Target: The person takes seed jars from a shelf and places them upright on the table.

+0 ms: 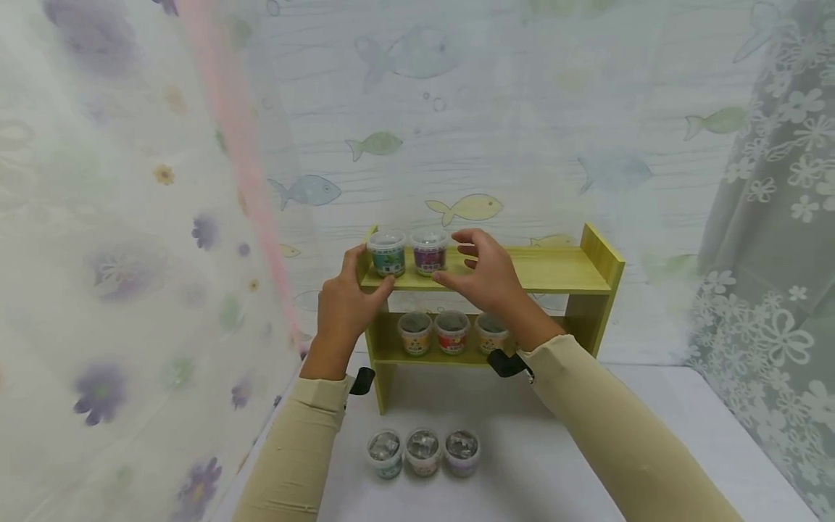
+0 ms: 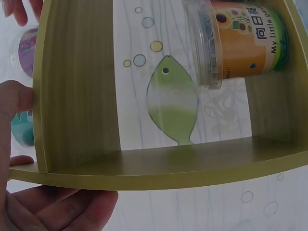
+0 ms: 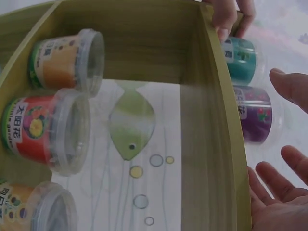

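The left hand [image 1: 346, 301] rests against the left end of the yellow-green wooden two-tier shelf [image 1: 561, 272], thumb along the top board's front edge, fingers curled round the end panel beside the clear plastic cup with a teal label [image 1: 387, 254]. Touching that cup's right side stands the clear plastic cup with a purple label [image 1: 429, 251]. The right hand [image 1: 485, 275] hovers spread and relaxed just right of the purple cup, holding nothing.
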`<state>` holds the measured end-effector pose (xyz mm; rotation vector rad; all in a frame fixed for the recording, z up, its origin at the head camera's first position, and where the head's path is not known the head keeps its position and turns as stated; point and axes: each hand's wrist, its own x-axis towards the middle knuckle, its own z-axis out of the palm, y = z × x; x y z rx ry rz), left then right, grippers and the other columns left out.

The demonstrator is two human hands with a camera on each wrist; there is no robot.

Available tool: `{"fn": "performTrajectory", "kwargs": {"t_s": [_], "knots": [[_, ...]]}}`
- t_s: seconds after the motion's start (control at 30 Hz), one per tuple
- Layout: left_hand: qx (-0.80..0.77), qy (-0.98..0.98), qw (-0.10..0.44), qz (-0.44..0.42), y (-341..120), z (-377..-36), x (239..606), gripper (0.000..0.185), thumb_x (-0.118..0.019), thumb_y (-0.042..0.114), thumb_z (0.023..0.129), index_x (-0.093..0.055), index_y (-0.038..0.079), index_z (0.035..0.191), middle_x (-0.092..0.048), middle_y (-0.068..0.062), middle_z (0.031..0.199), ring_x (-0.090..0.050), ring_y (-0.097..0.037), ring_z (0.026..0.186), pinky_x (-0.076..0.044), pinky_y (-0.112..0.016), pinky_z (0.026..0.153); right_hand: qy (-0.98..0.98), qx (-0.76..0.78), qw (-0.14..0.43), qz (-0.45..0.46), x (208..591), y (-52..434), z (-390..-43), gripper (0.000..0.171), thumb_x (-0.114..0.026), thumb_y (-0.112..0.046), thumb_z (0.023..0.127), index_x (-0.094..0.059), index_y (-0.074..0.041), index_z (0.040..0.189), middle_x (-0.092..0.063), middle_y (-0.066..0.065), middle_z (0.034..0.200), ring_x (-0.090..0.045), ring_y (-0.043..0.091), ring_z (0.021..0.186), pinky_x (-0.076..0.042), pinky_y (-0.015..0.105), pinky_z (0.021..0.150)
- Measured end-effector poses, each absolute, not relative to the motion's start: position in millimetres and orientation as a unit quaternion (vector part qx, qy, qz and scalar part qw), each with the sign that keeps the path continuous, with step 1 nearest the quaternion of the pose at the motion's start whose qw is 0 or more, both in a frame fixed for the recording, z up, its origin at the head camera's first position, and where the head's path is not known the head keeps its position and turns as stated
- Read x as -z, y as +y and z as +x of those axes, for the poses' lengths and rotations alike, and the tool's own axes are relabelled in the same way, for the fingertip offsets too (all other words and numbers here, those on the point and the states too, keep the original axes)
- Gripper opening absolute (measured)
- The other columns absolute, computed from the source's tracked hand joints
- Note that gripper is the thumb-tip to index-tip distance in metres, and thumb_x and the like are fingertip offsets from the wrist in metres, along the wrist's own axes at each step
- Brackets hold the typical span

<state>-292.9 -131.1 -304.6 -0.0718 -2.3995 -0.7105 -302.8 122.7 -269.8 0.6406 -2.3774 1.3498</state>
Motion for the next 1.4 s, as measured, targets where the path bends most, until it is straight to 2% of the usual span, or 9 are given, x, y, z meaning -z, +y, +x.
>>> {"fn": "performTrajectory", "kwargs": {"t_s": [0.43,0.8,0.93,1.1,1.4], "knots": [[0.242,-0.914,0.324,-0.023,-132,-288,294,0.079,-0.073,0.059,0.088,-0.048,0.023,0.154,-0.044,-0.004,0.049,-0.033,-0.019,0.043,-0.031,-0.035,0.043,-0.843,-0.496,0.095,0.188,255,113,-316,0.085,-0.084,-0.042,0.086,-0.041,-0.017,0.155,-0.048,0.008,0.156,-0.054,0.033,0.139,-0.05,0.05,0.108],[0.246,-0.915,0.321,-0.014,-130,-284,292,0.079,-0.073,0.059,0.088,-0.048,0.023,0.154,-0.048,-0.006,0.051,-0.039,-0.022,0.044,-0.034,-0.036,0.044,-0.862,-0.463,0.093,0.185,251,102,-326,0.097,-0.083,-0.054,0.082,-0.036,-0.02,0.16,-0.045,0.007,0.16,-0.057,0.028,0.136,-0.053,0.048,0.103],[0.245,-0.914,0.322,-0.013,-129,-282,292,0.079,-0.073,0.059,0.088,-0.048,0.023,0.154,-0.048,-0.006,0.051,-0.039,-0.022,0.046,-0.034,-0.036,0.045,-0.873,-0.439,0.1,0.186,248,100,-328,0.093,-0.078,-0.058,0.085,-0.04,-0.015,0.158,-0.049,0.007,0.157,-0.06,0.026,0.132,-0.056,0.047,0.099],[0.243,-0.914,0.324,-0.013,-128,-281,292,0.078,-0.073,0.058,0.088,-0.048,0.023,0.154,-0.05,-0.006,0.052,-0.041,-0.022,0.047,-0.035,-0.036,0.045,-0.88,-0.425,0.103,0.184,246,100,-326,0.083,-0.074,-0.056,0.09,-0.046,-0.012,0.155,-0.056,0.008,0.149,-0.065,0.024,0.125,-0.058,0.044,0.094],[0.242,-0.915,0.324,-0.014,-127,-279,292,0.079,-0.072,0.059,0.089,-0.048,0.023,0.154,-0.047,-0.005,0.051,-0.038,-0.021,0.045,-0.033,-0.035,0.044,-0.88,-0.428,0.097,0.185,243,104,-321,0.077,-0.073,-0.053,0.092,-0.048,-0.011,0.152,-0.056,0.009,0.147,-0.063,0.026,0.125,-0.058,0.046,0.095]]}}
